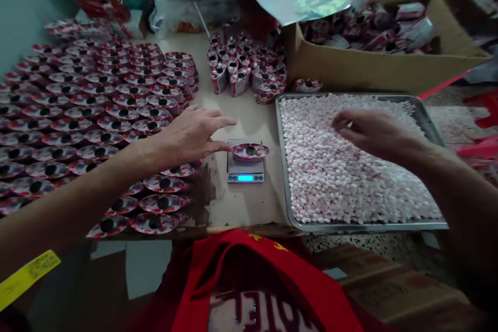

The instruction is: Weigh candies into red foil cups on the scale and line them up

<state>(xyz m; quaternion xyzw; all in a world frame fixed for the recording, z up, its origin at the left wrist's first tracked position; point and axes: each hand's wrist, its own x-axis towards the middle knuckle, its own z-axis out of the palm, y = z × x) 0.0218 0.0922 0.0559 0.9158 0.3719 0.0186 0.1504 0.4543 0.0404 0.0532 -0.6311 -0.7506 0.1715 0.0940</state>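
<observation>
Your left hand (190, 135) is hovering open and empty by the pouch (250, 152) on the scale (246, 172). Your right hand (369, 129) is curling over the candy tray (365, 226), grip unclear. Rows of pouches (89, 109) are crowding the left.

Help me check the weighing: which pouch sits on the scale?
The lone pouch on the scale beside the left hand; the rest sit off it.

Tabletop (249, 207): pale, worn, centre of frame.
Left: flat red pouches (78, 114) in overlapping rows.
Centre: small scale (246, 171).
Upper centre: upright pouches (241, 65), clustered.
Right: metal tray (350, 227); cardboard box (350, 70) above it.
</observation>
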